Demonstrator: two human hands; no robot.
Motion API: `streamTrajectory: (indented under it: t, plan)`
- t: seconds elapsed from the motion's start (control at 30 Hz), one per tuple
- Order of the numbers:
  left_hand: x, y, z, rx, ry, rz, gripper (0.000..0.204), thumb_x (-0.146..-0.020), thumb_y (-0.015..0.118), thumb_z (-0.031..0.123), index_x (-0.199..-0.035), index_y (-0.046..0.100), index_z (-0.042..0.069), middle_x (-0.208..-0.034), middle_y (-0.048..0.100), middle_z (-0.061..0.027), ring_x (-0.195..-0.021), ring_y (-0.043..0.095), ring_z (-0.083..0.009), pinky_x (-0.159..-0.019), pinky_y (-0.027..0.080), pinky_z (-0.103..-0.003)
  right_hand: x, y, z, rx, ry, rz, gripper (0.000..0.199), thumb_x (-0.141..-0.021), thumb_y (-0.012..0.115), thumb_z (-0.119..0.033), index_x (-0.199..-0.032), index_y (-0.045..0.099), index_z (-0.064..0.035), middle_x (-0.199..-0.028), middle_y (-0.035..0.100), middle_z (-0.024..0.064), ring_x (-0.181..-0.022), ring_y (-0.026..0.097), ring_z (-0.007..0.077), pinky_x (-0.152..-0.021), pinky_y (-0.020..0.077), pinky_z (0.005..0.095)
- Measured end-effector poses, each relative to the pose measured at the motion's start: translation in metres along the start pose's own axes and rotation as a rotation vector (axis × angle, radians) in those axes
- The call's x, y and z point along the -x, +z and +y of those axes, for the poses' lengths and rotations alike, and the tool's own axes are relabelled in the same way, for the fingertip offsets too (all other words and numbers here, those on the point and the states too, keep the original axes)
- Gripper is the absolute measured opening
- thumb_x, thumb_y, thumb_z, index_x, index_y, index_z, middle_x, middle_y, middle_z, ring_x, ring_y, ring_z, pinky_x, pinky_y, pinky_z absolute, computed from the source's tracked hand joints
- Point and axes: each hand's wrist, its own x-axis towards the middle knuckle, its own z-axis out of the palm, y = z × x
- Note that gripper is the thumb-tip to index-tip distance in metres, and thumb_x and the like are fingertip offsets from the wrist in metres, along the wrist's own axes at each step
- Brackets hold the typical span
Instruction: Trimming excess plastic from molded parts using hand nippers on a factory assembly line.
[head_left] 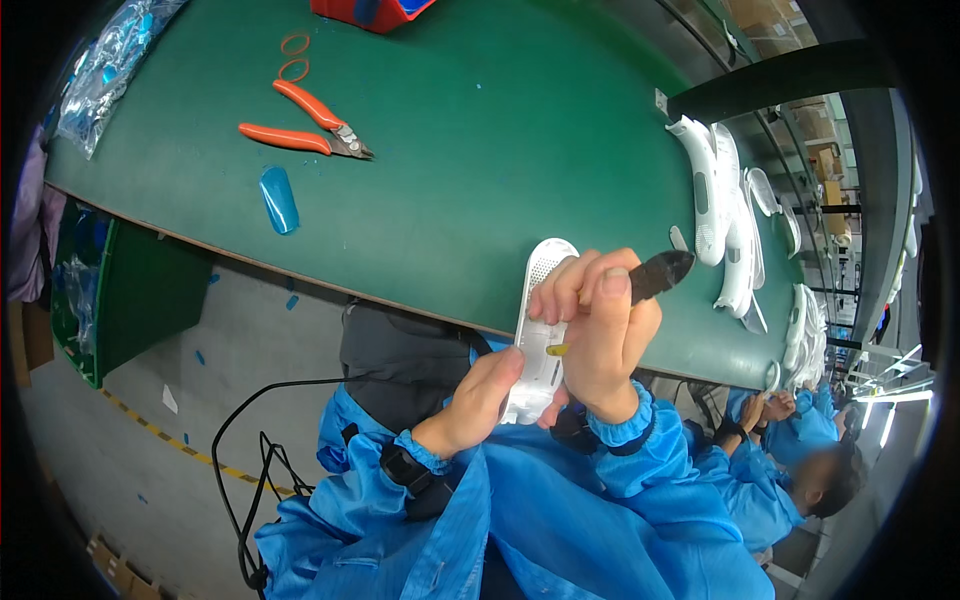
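Note:
My left hand (475,395) is closed round the lower part of a white plastic housing (540,345), long and narrow, with a perforated grille at its far rounded end. The housing is held up at the table's near edge. In my right hand (605,335), fingers curled, is a hand tool (662,276) whose dark, broad, pointed end sticks out past the thumb. A small yellow piece (557,350) shows below that fist, against the housing. Whether it belongs to the tool I cannot tell, as my fingers hide the middle.
Orange-handled side cutters (300,130), two rubber bands (294,58) and a blue plastic piece (279,200) lie on the green table (430,180). White housings (710,195) are piled at right, near a dark upright. A green bin (145,290) stands left. Co-workers (790,460) sit at right.

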Motion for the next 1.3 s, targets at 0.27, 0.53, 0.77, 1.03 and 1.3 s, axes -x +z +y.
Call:
streamTrajectory:
  t: [0.27,0.53,0.77,1.03,1.3]
  plan:
    - [0.002,0.002,0.000,-0.017,-0.047,-0.005,0.069,-0.103,0.024,0.056,-0.116,0.056,-0.003,-0.090,0.065,-0.0118,-0.076,0.063,-0.0189,-0.072,0.051,-0.031,0.001,-0.021,-0.001,-0.107,-0.009,0.088,0.029,-0.104,0.041,-0.023,-0.083,0.042,-0.0023,-0.067,0.049,0.0096,-0.057,0.049,0.0162,-0.057,0.0483,0.0333]
    - [0.003,0.001,-0.002,-0.018,-0.044,-0.013,0.068,-0.103,0.024,0.055,-0.116,0.055,-0.004,-0.092,0.064,-0.0125,-0.078,0.062,-0.0188,-0.072,0.051,-0.031,0.002,-0.018,0.001,-0.059,0.007,0.079,0.030,-0.105,0.041,-0.023,-0.084,0.042,-0.0007,-0.066,0.050,0.0087,-0.057,0.051,0.0154,-0.056,0.0475,0.0310]
    - [0.002,0.008,0.002,0.005,-0.022,0.042,0.062,-0.107,0.023,0.046,-0.106,0.060,-0.004,-0.084,0.065,-0.0113,-0.075,0.062,-0.0173,-0.072,0.051,-0.030,0.002,-0.013,0.002,0.012,0.031,0.101,0.027,-0.105,0.041,-0.021,-0.088,0.044,0.0002,-0.064,0.049,0.0072,-0.056,0.050,0.0142,-0.055,0.0467,0.0297]
    - [0.002,0.009,0.001,-0.046,0.013,0.042,0.060,-0.107,0.024,0.045,-0.104,0.060,-0.004,-0.084,0.065,-0.0106,-0.075,0.063,-0.0164,-0.071,0.051,-0.029,0.002,-0.008,-0.002,0.323,0.042,0.058,0.025,-0.105,0.040,-0.019,-0.089,0.045,0.0001,-0.065,0.049,0.0064,-0.056,0.051,0.0137,-0.053,0.0444,0.0280]
    - [0.006,0.011,-0.003,-0.020,-0.008,0.099,0.060,-0.106,0.027,0.046,-0.106,0.059,-0.004,-0.085,0.066,-0.0111,-0.074,0.064,-0.0169,-0.070,0.052,-0.028,0.003,-0.016,0.003,0.088,0.066,0.108,0.025,-0.103,0.046,-0.021,-0.093,0.051,0.0016,-0.064,0.055,0.0043,-0.057,0.054,0.0111,-0.053,0.0446,0.0269]
